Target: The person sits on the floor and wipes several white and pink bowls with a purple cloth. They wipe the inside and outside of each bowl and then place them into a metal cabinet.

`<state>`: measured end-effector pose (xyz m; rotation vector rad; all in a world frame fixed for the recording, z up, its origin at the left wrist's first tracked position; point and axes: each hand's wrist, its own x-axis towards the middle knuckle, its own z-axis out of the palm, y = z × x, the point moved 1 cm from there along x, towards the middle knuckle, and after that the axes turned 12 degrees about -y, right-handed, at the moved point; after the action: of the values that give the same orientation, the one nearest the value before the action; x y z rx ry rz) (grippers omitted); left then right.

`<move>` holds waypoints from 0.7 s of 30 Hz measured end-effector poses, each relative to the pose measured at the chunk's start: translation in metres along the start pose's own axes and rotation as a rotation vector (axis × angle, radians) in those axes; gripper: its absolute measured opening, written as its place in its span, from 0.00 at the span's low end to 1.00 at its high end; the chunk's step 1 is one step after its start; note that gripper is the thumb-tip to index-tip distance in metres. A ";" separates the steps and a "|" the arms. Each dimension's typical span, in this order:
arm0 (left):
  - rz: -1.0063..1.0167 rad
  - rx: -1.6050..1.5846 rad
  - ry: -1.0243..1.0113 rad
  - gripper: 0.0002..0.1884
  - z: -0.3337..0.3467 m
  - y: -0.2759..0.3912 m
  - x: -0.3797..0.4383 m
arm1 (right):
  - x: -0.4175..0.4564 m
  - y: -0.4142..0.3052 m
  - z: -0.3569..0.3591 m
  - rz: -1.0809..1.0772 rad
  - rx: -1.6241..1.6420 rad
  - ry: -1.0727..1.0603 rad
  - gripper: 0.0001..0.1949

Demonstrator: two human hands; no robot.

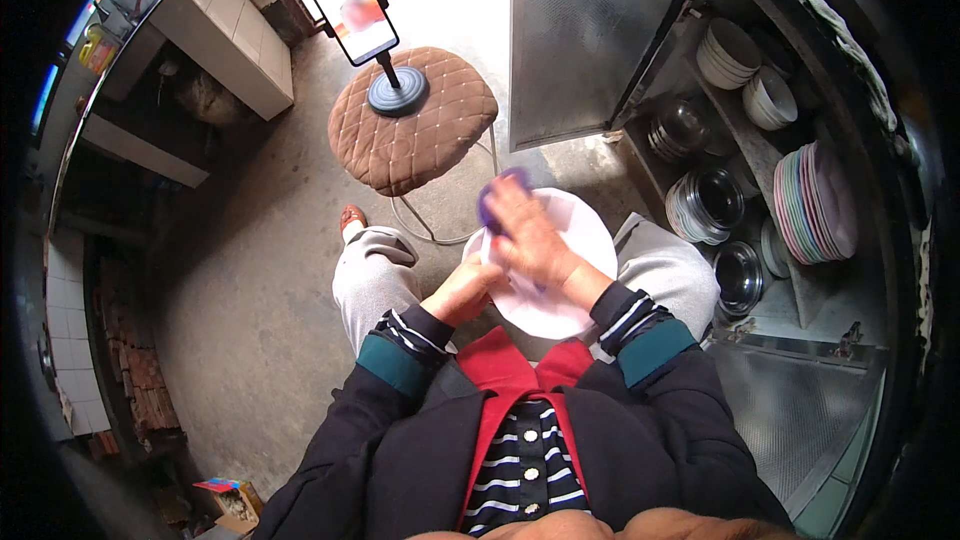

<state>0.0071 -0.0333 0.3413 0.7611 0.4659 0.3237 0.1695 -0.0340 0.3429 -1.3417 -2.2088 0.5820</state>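
Observation:
A pale pinkish-white plate (581, 244) is held tilted above my lap, between my knees. My left hand (466, 289) grips its left rim, with the thumb on the upper face. Over the plate's upper left part lies my right hand (534, 240), fingers pressing a purple cloth (489, 214) at the rim. Motion blurs this hand and the cloth, so the cloth's exact shape cannot be made out. A second pale edge shows left of the plate; whether it is another dish I cannot tell.
Ahead stands a stool with a brown quilted cushion (442, 139), bearing a phone (352, 11) on a round-based stand. To my right, an open metal-doored cabinet (750, 136) holds stacked plates (814, 202), white bowls (727, 52) and glass bowls (739, 277). A tiled counter (232, 15) is at left.

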 end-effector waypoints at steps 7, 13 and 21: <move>0.131 -0.038 0.031 0.14 -0.006 0.012 -0.012 | 0.000 0.007 -0.024 0.195 -0.354 -0.053 0.31; 0.318 -0.101 0.145 0.14 -0.020 0.015 -0.004 | -0.028 0.001 -0.008 0.378 -0.326 -0.177 0.29; 0.318 -0.255 -0.045 0.22 -0.017 0.006 0.006 | -0.017 -0.019 -0.023 -0.001 0.477 0.172 0.23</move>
<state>0.0029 -0.0164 0.3330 0.5901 0.2534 0.6489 0.1765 -0.0551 0.3690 -1.0914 -1.7842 0.8903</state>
